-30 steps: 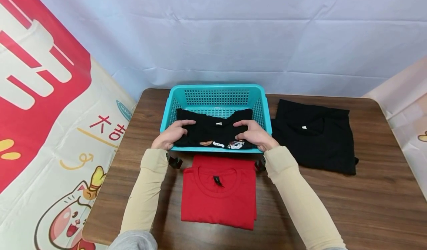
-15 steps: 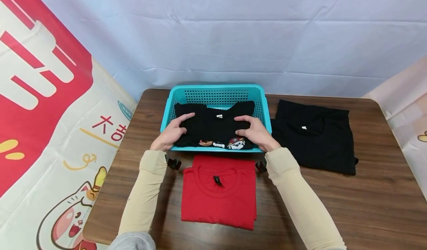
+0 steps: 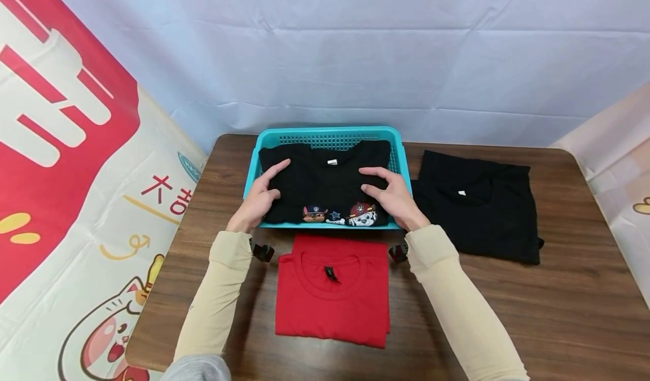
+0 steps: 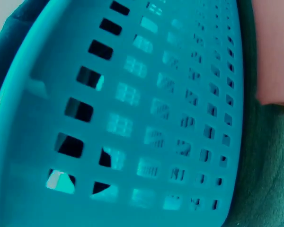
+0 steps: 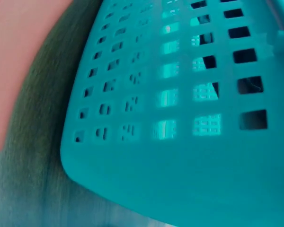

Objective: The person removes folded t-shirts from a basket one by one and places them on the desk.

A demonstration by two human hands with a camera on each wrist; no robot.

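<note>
In the head view, a folded black T-shirt [image 3: 330,180] with cartoon dog prints along its near edge lies in the mouth of a turquoise plastic basket [image 3: 330,131]. My left hand [image 3: 256,200] holds the shirt's left side, and my right hand [image 3: 396,195] holds its right side. Index fingers and thumbs show on top of the cloth; the other fingers are hidden. Each wrist view is filled by the perforated basket wall [image 4: 132,113], with dark cloth behind some holes. Directly in front of the basket, a folded red T-shirt [image 3: 332,316] lies on the table.
Another folded black T-shirt [image 3: 487,223] lies right of the basket, close against it. The wooden table [image 3: 574,290] has its left edge near my left arm. A white cloth backdrop [image 3: 365,59] hangs behind, and a printed cloth [image 3: 66,172] covers the left side.
The black shirt's far edge has moved away from me and higher in the view, so more of its front and prints show. Both hands stayed on its sides, shifting slightly forward.
</note>
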